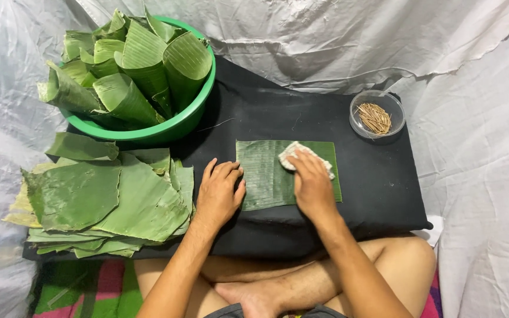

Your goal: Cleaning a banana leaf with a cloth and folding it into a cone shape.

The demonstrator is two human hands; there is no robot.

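Note:
A rectangular green banana leaf piece (263,176) lies flat on a black cloth-covered board (372,182). My left hand (220,194) rests palm down on the board, fingers apart, touching the leaf's left edge. My right hand (310,182) presses a small white cloth (293,153) onto the right half of the leaf.
A stack of flat banana leaf pieces (107,200) lies at the left. A green basin (166,129) behind it holds several rolled leaf cones (136,59). A small clear bowl (396,103) with thin wooden sticks (376,118) sits at the back right. White sheeting surrounds the board; my crossed legs are below.

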